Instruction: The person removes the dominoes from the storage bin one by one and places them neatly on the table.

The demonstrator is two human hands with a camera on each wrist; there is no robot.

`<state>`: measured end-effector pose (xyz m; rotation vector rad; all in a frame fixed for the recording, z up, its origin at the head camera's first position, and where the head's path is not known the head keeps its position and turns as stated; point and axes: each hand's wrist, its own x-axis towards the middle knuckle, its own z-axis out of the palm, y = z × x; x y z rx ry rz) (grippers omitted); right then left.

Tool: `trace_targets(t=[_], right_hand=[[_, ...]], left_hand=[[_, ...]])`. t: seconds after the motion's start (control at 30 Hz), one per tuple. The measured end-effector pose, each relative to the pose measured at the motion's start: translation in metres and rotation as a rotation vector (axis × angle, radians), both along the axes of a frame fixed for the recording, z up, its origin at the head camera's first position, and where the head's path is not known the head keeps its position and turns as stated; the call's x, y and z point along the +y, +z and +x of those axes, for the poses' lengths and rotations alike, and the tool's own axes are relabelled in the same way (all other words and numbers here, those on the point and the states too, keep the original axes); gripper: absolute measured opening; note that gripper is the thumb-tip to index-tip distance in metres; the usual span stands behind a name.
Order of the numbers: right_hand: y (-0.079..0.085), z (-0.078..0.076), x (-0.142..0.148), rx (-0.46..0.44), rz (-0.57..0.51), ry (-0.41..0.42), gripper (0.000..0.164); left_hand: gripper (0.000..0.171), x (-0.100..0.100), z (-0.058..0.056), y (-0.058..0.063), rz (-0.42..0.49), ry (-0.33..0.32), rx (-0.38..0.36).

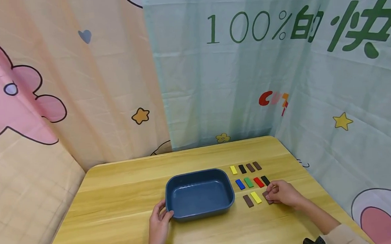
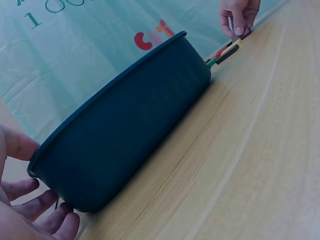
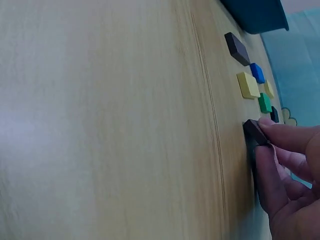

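A deep blue rectangular dish (image 1: 200,214) with rounded corners sits mid-table. At its front left corner, my left hand (image 1: 159,223) holds the edge, with fingers along the outer wall in the left wrist view. To the dish's right lie flat rectangular blocks in three loose rows. My right hand (image 1: 282,194) pinches a dark brown block (image 3: 255,131) between thumb and fingertips, at the right end of the nearest row. Beside it in that row are a yellow block (image 1: 256,197) and another brown block (image 1: 248,201). Just behind the fingers lies a black block (image 1: 265,180).
The middle row also has a blue block (image 1: 240,184), a green block (image 1: 248,182) and a red block (image 1: 258,182). Farther back are yellow, black and brown blocks. Printed curtains (image 1: 213,80) hang behind the wooden table (image 1: 120,199) and along its sides.
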<state>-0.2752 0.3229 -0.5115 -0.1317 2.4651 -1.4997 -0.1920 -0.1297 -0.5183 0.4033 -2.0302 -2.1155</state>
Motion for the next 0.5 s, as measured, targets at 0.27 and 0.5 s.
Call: trace_targets(t=[0.27, 0.5], right_hand=[[0.0026, 0.0001, -0.0097, 0.061, 0.142, -0.094, 0.018], [0.0032, 0.0028, -0.0084, 0.144, 0.226, -0.089, 0.018]], left_hand=[[0.050, 0.0001, -0.0006, 0.0045, -0.004, 0.011, 0.001], [0.058, -0.0090, 0.0018, 0.0054, 0.001, 0.031, 0.017]])
